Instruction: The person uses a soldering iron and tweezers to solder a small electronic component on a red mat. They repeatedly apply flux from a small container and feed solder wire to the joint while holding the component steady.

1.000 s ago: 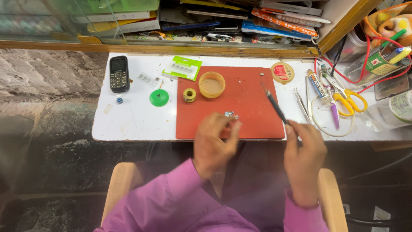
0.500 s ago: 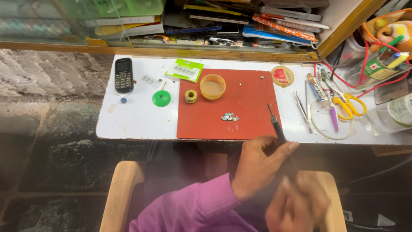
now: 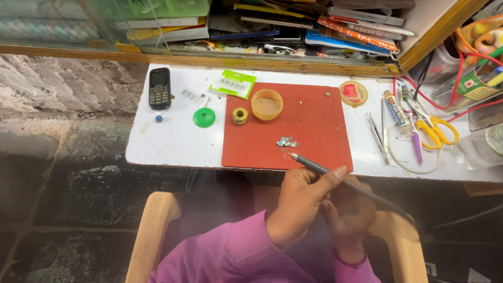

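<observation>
Both hands sit just off the near edge of the white table [image 3: 173, 141]: the left hand [image 3: 301, 202] is wrapped around a dark soldering iron [image 3: 335, 178], and the right hand [image 3: 348, 212], tucked under it, is curled, though I cannot tell on what. The iron's tip reaches onto the red mat [image 3: 309, 118] near its front edge, just beside a small metal part [image 3: 286, 142]. The rest of the mat around that part is open, with a round tin [image 3: 266, 104] and a solder spool [image 3: 240, 115] well apart at the far left corner.
</observation>
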